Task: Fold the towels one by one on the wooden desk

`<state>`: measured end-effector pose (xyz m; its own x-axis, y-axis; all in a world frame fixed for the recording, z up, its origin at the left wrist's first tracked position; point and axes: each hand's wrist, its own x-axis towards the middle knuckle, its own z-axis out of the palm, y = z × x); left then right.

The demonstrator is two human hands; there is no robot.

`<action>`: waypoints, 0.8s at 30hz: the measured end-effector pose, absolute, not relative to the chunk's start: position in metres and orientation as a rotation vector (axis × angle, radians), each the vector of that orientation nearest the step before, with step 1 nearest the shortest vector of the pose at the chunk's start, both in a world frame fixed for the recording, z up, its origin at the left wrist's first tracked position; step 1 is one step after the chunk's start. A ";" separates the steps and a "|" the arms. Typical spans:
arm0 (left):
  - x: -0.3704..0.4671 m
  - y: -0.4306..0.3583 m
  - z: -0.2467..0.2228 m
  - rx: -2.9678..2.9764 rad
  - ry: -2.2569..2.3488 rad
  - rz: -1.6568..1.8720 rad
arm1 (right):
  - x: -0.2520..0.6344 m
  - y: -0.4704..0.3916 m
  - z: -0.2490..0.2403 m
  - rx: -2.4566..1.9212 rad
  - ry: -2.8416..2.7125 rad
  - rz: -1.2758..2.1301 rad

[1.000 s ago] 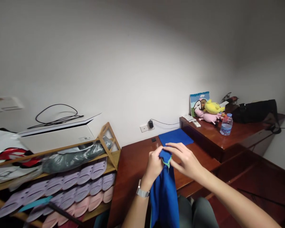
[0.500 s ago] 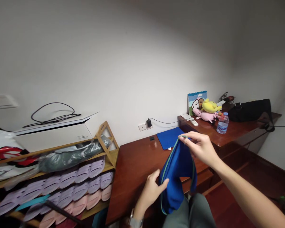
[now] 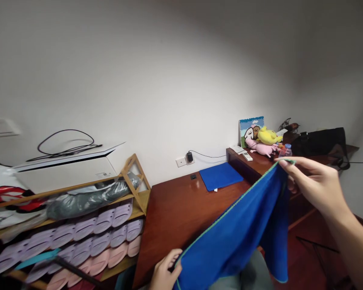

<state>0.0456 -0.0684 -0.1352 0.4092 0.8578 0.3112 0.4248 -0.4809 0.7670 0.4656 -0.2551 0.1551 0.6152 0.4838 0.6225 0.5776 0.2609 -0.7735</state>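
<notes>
A blue cloth with green stitching along its hem is stretched slantwise between my two hands, above my lap. My right hand, up on the right, pinches one corner between thumb and fingers. Lower down, my left hand grips the same hem near the bottom of the view; its lower part is cut off by the frame. From the right corner the cloth's far end droops in folds. Behind it, a second blue cloth lies folded flat on the wooden desk.
To the left, a wooden rack holds rows of purple and pink slippers and a white box. On the raised desk part are plush toys, a remote, a bottle and a black bag.
My hands have moved apart, the right up and rightward, the left down and leftward. The cloth, bunched before, is now drawn out between them and partly covers the bottle.
</notes>
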 end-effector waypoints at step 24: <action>0.019 0.168 0.099 2.134 1.488 1.352 | 0.626 -0.007 0.092 -1.081 -0.852 0.410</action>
<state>0.0193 0.1676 0.0992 0.0696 0.8267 0.5583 0.6347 -0.4685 0.6145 0.6262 -0.0069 0.0916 0.6251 0.6691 0.4019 0.1037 0.4391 -0.8924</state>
